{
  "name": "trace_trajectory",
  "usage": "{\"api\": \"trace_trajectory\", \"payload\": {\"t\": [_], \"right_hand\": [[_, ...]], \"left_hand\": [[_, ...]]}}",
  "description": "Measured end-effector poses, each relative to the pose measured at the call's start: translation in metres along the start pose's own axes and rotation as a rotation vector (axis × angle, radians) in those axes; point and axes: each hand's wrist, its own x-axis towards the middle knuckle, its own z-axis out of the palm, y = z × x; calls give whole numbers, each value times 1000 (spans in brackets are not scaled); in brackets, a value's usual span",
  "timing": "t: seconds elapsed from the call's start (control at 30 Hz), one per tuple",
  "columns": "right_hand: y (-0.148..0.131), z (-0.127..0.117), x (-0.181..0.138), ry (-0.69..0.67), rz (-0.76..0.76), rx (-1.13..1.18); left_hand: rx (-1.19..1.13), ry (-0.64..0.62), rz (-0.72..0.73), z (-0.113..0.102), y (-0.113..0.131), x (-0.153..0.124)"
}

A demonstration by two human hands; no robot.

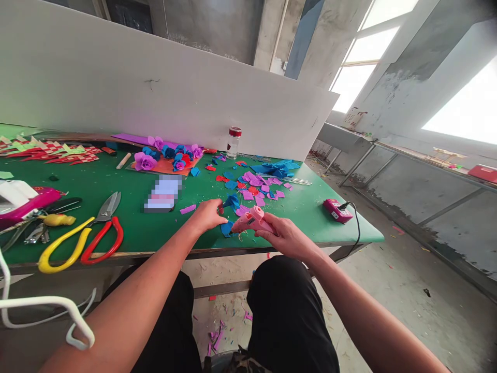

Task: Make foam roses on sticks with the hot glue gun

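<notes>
My right hand is closed round a pink glue gun, its nozzle pointing left over the green table. My left hand pinches a small blue foam piece with a red bit at its tip, just left of the nozzle. A blue scrap lies under the gun. Beyond my hands, loose purple, blue and red foam petals are scattered.
Finished foam roses sit on an orange sheet at the back by a glass jar. Red and yellow scissors lie at the left. A pink box with a cable sits near the right edge. A white board stands behind.
</notes>
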Motion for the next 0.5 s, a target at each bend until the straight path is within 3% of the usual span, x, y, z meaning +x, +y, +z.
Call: {"api": "trace_trajectory", "payload": {"t": [0.5], "right_hand": [[0, 0, -1, -26, -15, -31]], "left_hand": [[9, -10, 1, -2, 3, -1]]}}
